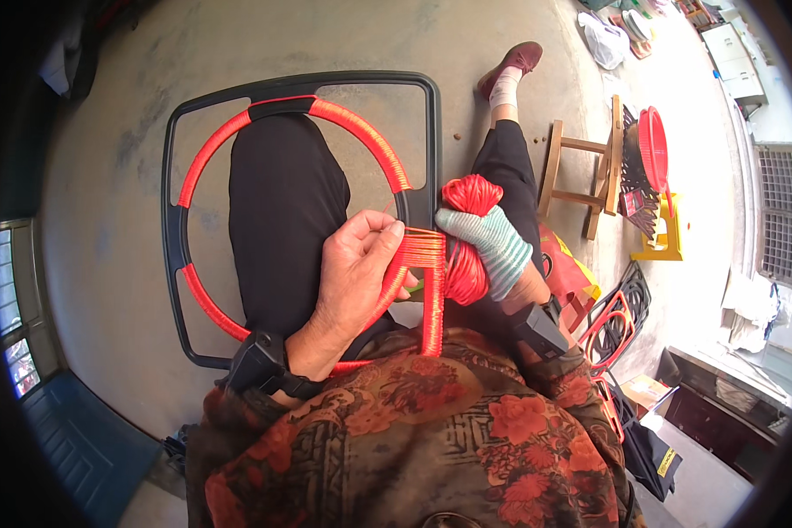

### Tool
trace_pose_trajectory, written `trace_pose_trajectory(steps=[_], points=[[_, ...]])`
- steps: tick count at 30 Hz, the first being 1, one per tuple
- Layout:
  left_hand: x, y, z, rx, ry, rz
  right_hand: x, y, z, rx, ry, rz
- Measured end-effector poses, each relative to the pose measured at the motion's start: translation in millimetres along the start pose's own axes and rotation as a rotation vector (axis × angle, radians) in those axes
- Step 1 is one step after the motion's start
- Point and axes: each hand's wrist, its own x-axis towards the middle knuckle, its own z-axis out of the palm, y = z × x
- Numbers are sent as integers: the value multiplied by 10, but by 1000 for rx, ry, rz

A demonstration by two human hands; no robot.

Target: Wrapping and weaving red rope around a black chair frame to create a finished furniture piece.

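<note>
A black rounded-square frame (434, 132) with an inner ring (207, 158) lies across my lap. Shiny red cord is wound tightly round much of the ring and one side of the frame, leaving short black stretches bare. My left hand (354, 264) is bare and closed at the ring's right side, thumb and forefinger pinching the red cord beside the wound bridge (424, 249) between ring and frame. My right hand (493, 242), in a pale green striped glove, wraps round a bundle of red cord (472, 194), whose two ends bulge out above and below the fist.
A wooden stool (581, 180) lies tipped on the floor to the right, near a red plastic basket (652, 150) and a yellow stool (667, 233). More red-wound frames (614, 330) and a black bag (647, 453) lie nearer. A blue panel (84, 440) is at lower left.
</note>
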Motion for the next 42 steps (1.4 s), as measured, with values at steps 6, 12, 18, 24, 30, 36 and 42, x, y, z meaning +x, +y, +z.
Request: trace_pose_trajectory(steps=[6, 12, 18, 24, 30, 36, 42], points=[[20, -27, -46, -31, -23, -75, -125, 61, -19, -135, -6, 14], [-6, -30, -73, 55, -46, -91, -150, 106, -59, -133, -24, 23], [-39, -74, -44, 59, -15, -71, -227, 186, -87, -228, 3, 24], [-61, -25, -86, 122, -82, -81, -301, 175, -36, -74, -6, 60], [-143, 4, -8, 5, -54, -32, -312, 48, -472, 310, 140, -7], [-271, -69, -14, -39, -50, -9, -398, -75, -885, -9, 356, -149], [-241, -61, 64, -38, -54, -14, -467, 17, -718, 174, 258, -203]])
